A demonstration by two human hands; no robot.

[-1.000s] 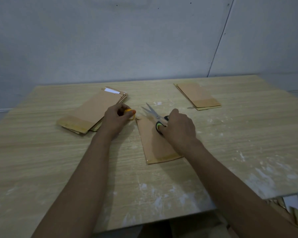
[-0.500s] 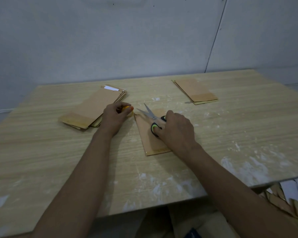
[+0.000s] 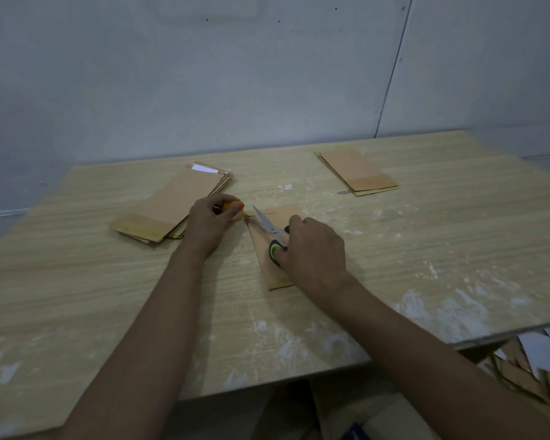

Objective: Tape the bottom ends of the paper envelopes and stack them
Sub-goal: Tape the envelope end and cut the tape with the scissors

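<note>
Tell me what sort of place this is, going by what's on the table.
Probably a plain workroom for hand-making paper envelopes, not an office. A bare wooden table smeared with white residue stands against a blank grey wall, with two stacks of brown envelopes and scissors in the right hand.

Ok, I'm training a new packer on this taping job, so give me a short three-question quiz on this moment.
1. True or false: the right hand holds the scissors.
2. What lies under the scissors?
A) a single envelope
B) the left stack
C) the far-right stack
3. Fill in: the left hand grips something coloured ____.

Key:
1. True
2. A
3. Orange, the tape roll, mostly hidden by the fingers.
</note>
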